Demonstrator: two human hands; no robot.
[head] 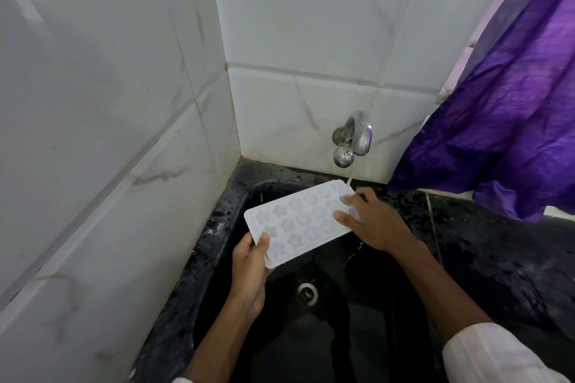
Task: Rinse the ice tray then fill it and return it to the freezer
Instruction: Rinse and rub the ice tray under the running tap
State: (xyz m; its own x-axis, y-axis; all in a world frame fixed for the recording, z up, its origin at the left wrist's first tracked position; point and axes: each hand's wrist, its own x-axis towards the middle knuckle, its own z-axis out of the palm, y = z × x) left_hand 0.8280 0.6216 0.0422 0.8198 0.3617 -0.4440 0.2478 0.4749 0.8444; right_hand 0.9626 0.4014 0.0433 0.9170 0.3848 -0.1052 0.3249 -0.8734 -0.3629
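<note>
White plastic ice tray (pixel 298 221) was over the sink (pixel 214 227), cavities up, its far right corner under the thin stream from the tap (pixel 357 137). Our left hand (pixel 250 270) gripped its near left corner and our right hand (pixel 373 221) pinched its right end. We judged the rinse best done by tilting toward the drain (pixel 307 291), passing each row through the stream, grips firm on wet plastic.
</note>
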